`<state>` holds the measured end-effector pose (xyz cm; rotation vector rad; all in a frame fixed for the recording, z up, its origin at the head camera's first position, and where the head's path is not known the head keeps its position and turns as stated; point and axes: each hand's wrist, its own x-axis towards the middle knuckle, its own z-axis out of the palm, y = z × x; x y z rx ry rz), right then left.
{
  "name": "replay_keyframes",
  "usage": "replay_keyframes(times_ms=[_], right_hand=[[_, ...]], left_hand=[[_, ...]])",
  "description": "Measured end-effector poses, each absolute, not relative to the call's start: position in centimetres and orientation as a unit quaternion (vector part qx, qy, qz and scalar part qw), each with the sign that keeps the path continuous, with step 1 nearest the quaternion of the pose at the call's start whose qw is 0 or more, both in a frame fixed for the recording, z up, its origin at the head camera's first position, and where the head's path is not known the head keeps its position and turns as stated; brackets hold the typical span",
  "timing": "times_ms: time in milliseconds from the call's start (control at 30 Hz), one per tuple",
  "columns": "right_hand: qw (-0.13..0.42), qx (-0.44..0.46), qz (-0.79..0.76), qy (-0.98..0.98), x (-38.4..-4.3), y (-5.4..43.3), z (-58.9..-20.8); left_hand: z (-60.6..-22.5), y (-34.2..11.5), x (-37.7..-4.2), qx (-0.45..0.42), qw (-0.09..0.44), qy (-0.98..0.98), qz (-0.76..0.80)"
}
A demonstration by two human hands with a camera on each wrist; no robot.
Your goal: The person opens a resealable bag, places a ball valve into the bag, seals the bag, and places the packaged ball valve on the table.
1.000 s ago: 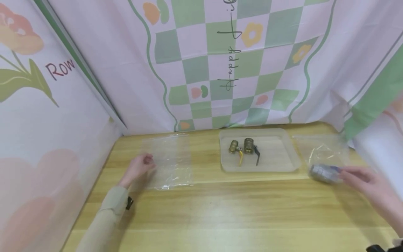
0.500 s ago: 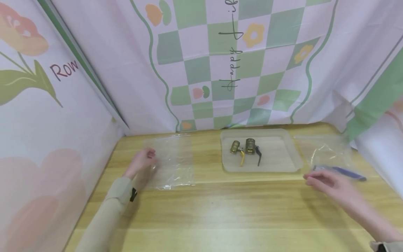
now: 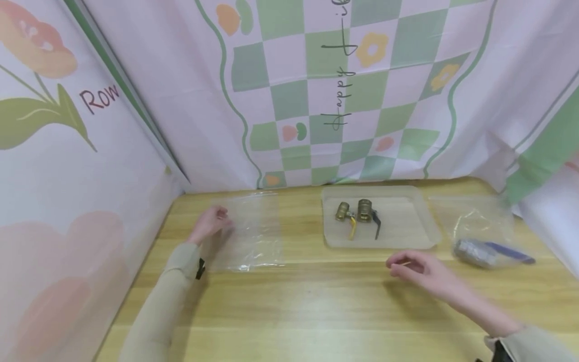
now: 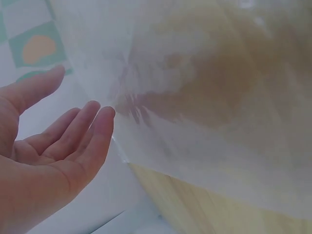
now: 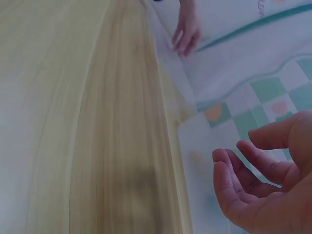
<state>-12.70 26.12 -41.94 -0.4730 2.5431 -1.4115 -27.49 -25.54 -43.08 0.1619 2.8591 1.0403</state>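
Currently, a flat clear bag is seen laid at the left of the wooden table, its left side just beside the left hand. The left hand's fingers are loosely bent, the thumb set apart from them, and nothing is gripped; whether the bag is touched by the fingertips cannot be told. To the right, well apart from the bag, a pale shallow tray is placed. Two brass valves are held in its left half, side by side: a smaller valve fitted with a yellow lever, and a larger valve fitted with a black one. Before the tray's near right corner the right hand is raised over the wood, a shadow cast below; its fingers are gently curved, a gap is left to the thumb, nothing is held. Right of the tray, a filled bag is noted, a grey object with a blue handle enclosed. Behind, the table is backed by a checked curtain.
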Motion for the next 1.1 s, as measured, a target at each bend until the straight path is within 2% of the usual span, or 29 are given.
replay_keyframes(times_ms=[433, 667, 900, 1100], right_hand=[[0.183, -0.234, -0.515, 0.804, -14.3, 18.2, -42.1], [0.224, -0.213, -0.54, 0.783, -15.3, 15.3, -42.6], [0.231, -0.21, -0.536, 0.785, -16.7, 12.9, -42.9], [0.233, -0.204, -0.521, 0.795, -17.7, 10.8, -43.3]], left_hand=[[-43.1, -25.3, -29.8, -0.016, 0.058, 0.929, 0.366], [-43.6, -25.4, -30.9, -0.03, 0.043, 0.927, 0.372], [-43.7, -24.7, -31.6, -0.067, 0.034, 0.933, 0.352], [-43.1, -24.0, -31.9, -0.113, 0.061, 0.935, 0.33]])
